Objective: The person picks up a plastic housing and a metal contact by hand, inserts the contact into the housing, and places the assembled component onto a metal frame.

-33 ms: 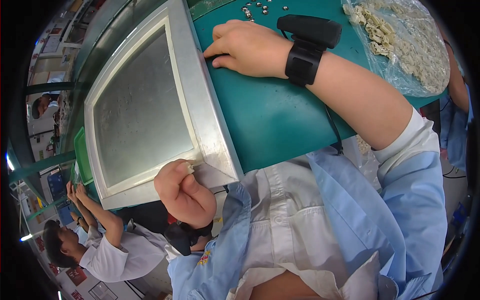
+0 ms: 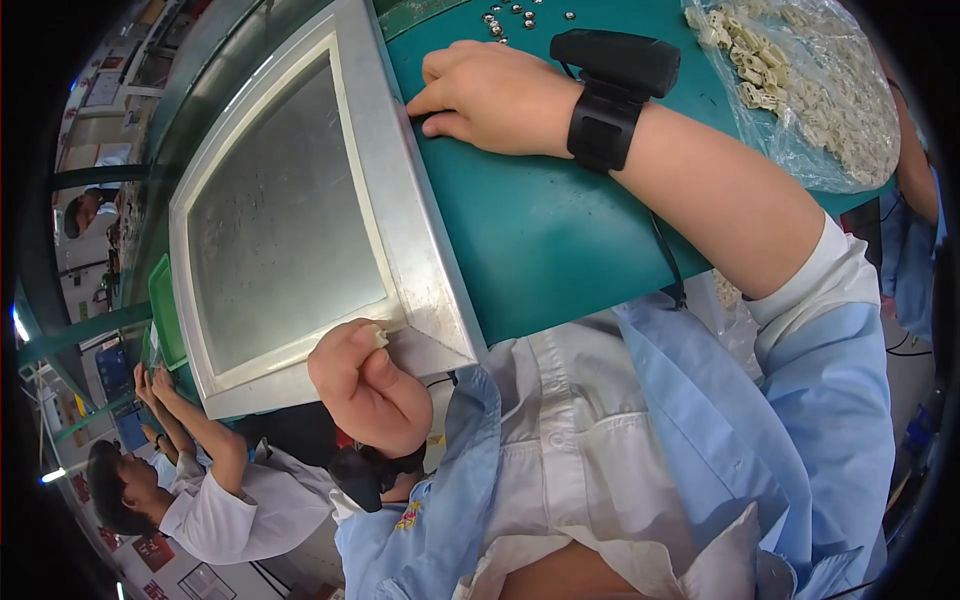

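My left hand (image 2: 370, 385) is closed at the near corner of a large silver metal frame (image 2: 425, 240). A small cream plastic piece (image 2: 380, 338) shows between its thumb and fingers. Inside the frame is a grey panel (image 2: 290, 215) with a cream border. My right hand (image 2: 500, 98) rests low over the green tabletop (image 2: 540, 240), against the frame's right side. Its index finger and thumb are apart, the index tip at the frame's edge; the other fingers are partly hidden. Nothing shows in that hand.
Several small shiny metal rings (image 2: 497, 28) lie beyond my right hand. At the far right, a clear plastic bag (image 2: 840, 120) holds many cream plastic pieces. A co-worker in white (image 2: 235, 510) sits at the left, hands near a green tray (image 2: 165, 310).
My right hand and wrist have shifted very slightly to the left. Everything else looks the same.
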The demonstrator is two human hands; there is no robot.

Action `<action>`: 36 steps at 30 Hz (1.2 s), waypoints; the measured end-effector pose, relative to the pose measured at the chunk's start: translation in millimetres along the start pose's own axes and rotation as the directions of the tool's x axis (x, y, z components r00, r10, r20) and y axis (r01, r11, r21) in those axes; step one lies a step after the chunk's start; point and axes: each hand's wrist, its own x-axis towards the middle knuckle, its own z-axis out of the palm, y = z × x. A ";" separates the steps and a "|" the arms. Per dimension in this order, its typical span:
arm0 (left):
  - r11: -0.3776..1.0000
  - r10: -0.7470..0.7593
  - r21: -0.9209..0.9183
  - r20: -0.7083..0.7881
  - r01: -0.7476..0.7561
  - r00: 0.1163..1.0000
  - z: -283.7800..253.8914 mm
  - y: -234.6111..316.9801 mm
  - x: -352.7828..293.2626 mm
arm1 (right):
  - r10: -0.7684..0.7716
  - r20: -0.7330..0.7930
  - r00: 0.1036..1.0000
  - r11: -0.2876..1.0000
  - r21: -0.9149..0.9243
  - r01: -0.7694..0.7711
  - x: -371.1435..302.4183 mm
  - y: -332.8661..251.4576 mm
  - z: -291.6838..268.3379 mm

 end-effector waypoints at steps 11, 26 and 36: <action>1.000 0.006 -0.022 0.016 -0.006 1.000 -1.8 3.6 -0.1 | 0.004 0.070 0.998 0.958 -0.286 0.016 3.0 -14.0 -14.8; 0.985 0.008 0.169 0.159 -0.035 0.987 26.4 27.0 8.8 | 0.177 -0.155 0.972 0.976 0.154 -0.153 9.3 1.5 -54.5; 0.991 -0.046 0.131 0.228 0.017 0.972 34.6 47.7 11.3 | 0.052 -0.080 0.995 0.961 0.273 -0.029 9.0 -35.3 -31.1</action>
